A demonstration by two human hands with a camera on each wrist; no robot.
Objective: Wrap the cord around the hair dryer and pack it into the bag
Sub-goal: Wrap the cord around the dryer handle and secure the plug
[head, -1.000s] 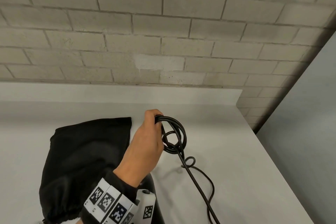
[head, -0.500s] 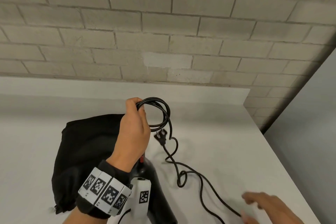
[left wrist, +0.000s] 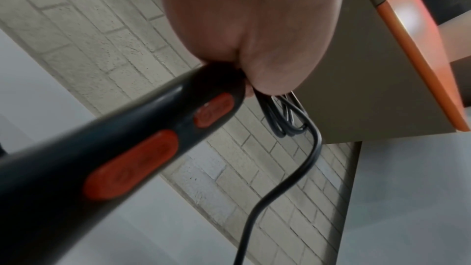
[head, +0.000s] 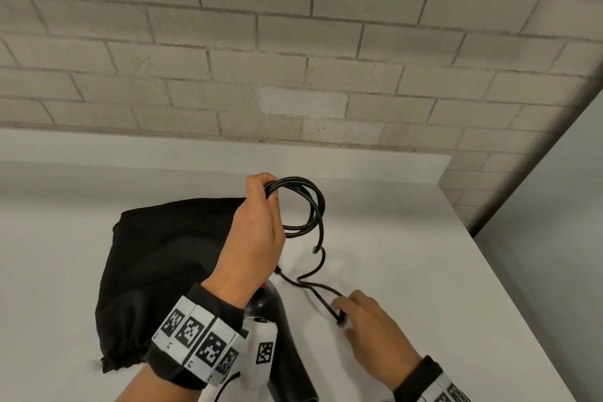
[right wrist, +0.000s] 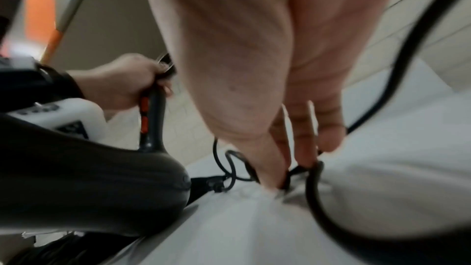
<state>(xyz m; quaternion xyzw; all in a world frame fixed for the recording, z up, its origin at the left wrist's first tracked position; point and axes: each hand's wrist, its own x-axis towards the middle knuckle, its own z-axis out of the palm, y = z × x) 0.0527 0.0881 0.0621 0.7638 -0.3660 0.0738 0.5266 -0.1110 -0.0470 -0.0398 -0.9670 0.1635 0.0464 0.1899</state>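
Left hand [head: 257, 235] clenched around the dryer [left wrist: 122, 156] handle and several finished loops of cord [head: 303, 206], held up above the table [head: 408, 238]. Right hand [head: 368, 320] down at the table surface, fingertips [right wrist: 313, 148] pinching the slack cord where it bends; exact grip blurred in the right wrist view. Between the two hands, loose cord trailing in a couple of small curls across the table. Just left of the left hand, black bag [head: 156, 271] lying flat on the table, mouth apparently gathered at the near edge, nothing yet inside. Behind it all, a pale brick wall [head: 293, 59].

Possible trouble from here: stiff, springy loops slipping out of the left hand if the grip loosens while the next turn goes on, undoing the coil. Small curls in the slack likely to tighten into a kink if pulled straight without untwisting. Plug end free to swing and snag on the bag or the dryer.

Hard to make out: the dryer's barrel, mostly hidden under the left wrist band and cut off at the bottom of the head view. Plug not clearly identifiable. Bag opening not visible. Loop count uncertain, strands overlapping.
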